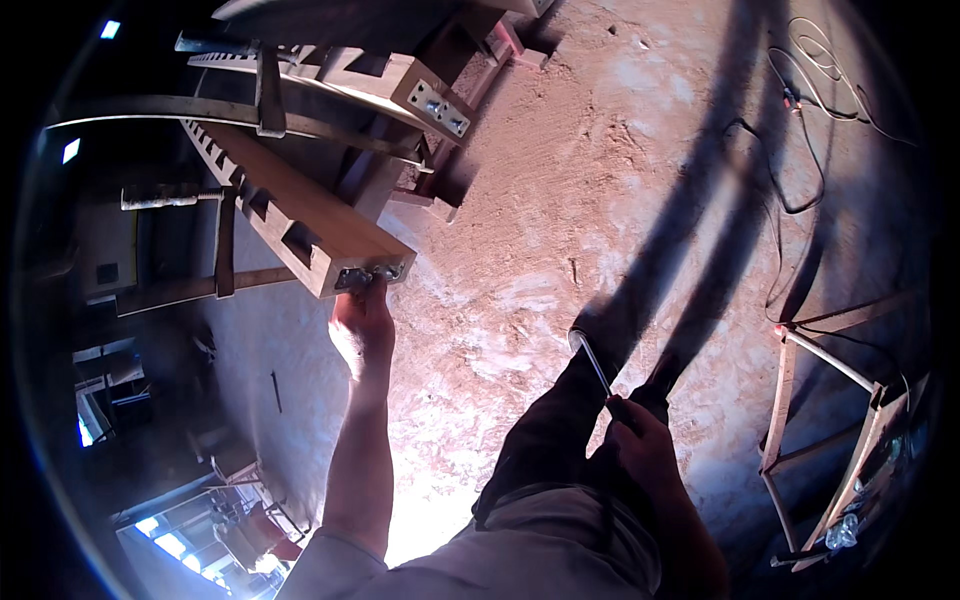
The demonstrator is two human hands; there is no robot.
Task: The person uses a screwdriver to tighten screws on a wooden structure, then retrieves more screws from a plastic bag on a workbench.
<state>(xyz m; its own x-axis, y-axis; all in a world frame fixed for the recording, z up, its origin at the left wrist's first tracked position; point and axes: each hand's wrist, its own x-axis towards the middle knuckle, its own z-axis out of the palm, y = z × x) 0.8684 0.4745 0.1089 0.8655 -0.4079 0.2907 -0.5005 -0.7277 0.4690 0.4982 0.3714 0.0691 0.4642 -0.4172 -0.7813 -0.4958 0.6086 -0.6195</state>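
From where I stand, a bar clamp (226, 245) hangs toward ten o'clock, its bar reaching to a wooden beam (325, 210) cut with a row of mortises. The near end of that beam, the piece being worked on, is at about nine o'clock and carries a metal end plate (352, 277) with fittings. Just below, the left hand (361, 325) has its fingers bunched up against those fittings; I can't tell whether they pinch one or only press. Toward eleven, a second beam (398, 82) bears a similar plate (437, 108), so I'd judge the hardware is mounted on both visible ends; whether any of it is tight, or how much remains, I can't say. At four o'clock the right hand (643, 435) grips the dark handle of a metal-shafted tool (597, 367), well apart from the beams. A wooden frame (775, 400) stands farther toward four, and a cable (822, 180) trails at two.
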